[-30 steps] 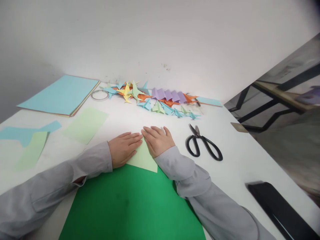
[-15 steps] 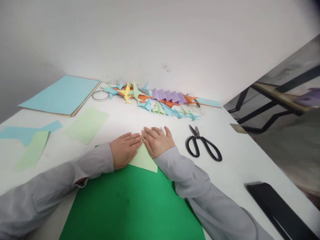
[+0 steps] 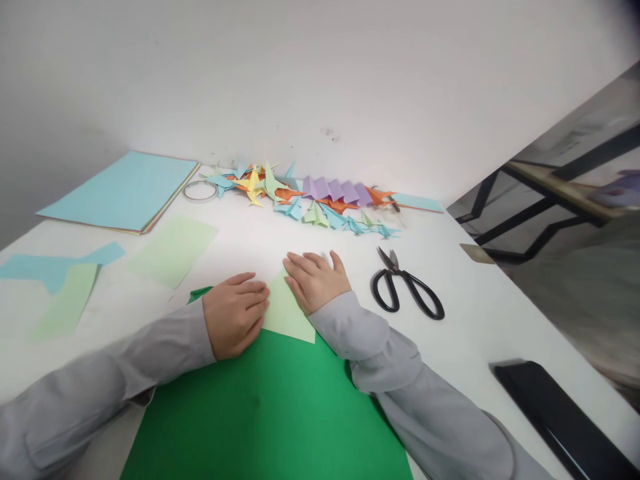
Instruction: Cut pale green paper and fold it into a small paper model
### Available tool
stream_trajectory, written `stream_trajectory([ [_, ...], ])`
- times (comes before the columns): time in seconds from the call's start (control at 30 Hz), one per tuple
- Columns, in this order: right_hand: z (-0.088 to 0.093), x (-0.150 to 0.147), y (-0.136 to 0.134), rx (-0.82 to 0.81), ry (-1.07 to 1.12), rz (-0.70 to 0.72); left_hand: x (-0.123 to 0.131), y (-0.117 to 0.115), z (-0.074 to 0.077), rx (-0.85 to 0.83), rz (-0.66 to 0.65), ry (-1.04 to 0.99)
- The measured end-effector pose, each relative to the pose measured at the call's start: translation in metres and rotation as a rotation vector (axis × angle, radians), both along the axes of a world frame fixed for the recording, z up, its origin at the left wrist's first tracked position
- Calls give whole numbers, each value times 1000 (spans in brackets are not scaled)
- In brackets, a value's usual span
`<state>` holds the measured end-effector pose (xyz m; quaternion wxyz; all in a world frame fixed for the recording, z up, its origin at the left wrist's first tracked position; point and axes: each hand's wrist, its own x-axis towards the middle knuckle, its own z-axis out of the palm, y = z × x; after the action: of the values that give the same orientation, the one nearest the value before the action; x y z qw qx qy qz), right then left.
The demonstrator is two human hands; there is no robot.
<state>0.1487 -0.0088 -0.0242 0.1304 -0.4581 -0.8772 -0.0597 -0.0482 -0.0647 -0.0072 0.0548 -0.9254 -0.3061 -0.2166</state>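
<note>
Pale green folded sheet (image 3: 287,313) is lying on the far edge of the dark green sheet (image 3: 265,407), mid-table, both hands flat on it. Right hand (image 3: 316,281) is pinning the right flap, fingers spread wide and pointing left, gripping nothing. Left hand (image 3: 235,315) is pressing the left side, fingers half curled, palm down, also holding nothing. For a clean crease: one hand anchoring, the other running fingertips along the fold, edges aligned first. Scissors (image 3: 406,291) are lying just right of the right hand; folded paper shapes (image 3: 310,197) along the wall.
</note>
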Motion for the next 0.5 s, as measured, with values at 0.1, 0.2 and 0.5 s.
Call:
stream_trajectory([
  [0.1,0,0,0,-5,5,-5,-5,-2,6,-2,-78,-68],
  [0.2,0,0,0,-10,1,-10,-10,-3,8,-40,-97,-108],
  [0.5,2,0,1,-47,-2,1,-22,11,5,-70,74,-297],
])
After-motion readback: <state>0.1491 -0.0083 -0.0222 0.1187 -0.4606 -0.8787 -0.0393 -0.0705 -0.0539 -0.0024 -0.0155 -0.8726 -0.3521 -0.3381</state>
